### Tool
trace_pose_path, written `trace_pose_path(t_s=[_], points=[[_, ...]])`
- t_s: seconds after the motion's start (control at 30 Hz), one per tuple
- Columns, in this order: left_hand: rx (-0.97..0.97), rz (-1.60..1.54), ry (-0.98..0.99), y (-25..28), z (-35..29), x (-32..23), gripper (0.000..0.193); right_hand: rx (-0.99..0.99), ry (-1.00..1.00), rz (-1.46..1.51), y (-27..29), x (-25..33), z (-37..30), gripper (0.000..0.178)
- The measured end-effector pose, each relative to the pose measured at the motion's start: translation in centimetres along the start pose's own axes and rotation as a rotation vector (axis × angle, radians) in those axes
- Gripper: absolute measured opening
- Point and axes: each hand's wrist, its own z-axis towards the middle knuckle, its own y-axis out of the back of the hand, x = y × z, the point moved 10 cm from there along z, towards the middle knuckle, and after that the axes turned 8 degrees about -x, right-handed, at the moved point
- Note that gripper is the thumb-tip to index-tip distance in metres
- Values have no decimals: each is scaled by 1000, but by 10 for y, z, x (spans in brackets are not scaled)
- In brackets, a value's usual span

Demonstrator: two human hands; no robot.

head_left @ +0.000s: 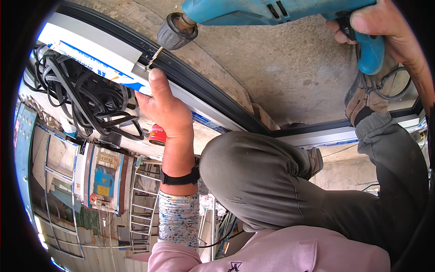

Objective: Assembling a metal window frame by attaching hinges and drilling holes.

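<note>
My right hand (383,29) is wrapped round the handle of a teal electric drill (253,11) at the top right, a finger at its trigger. A thin twist drill bit (155,58) sticks out of the black chuck (177,31) and slants down to the frame. Its tip meets the profile just beyond my left thumb. My left hand (166,106) grips the edge of a white and black metal frame (213,97), thumb on top, the other fingers mostly hidden beneath. Blue and white protective film (90,59) covers part of the frame's side.
Coiled black cable (84,95) lies left of the frame, with a red can (157,135) beside my left wrist. Bare concrete (281,68) shows inside the frame. My bent knee (253,167) and shoe (367,102) are close by. A ladder (144,204) and a machine cabinet (104,181) stand at lower left.
</note>
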Motion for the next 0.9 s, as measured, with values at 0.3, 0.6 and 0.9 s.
trace_pose_path(t_s=[0.3, 0.6, 0.9], points=[[33, -50, 20, -2, 0, 0, 53, 80, 11, 38, -10, 8, -2, 60], [19, 15, 1, 2, 1, 0, 54, 80, 28, 69, -11, 7, -1, 60], [14, -2, -8, 1, -1, -1, 56, 52, -31, 66, -8, 3, -1, 61]])
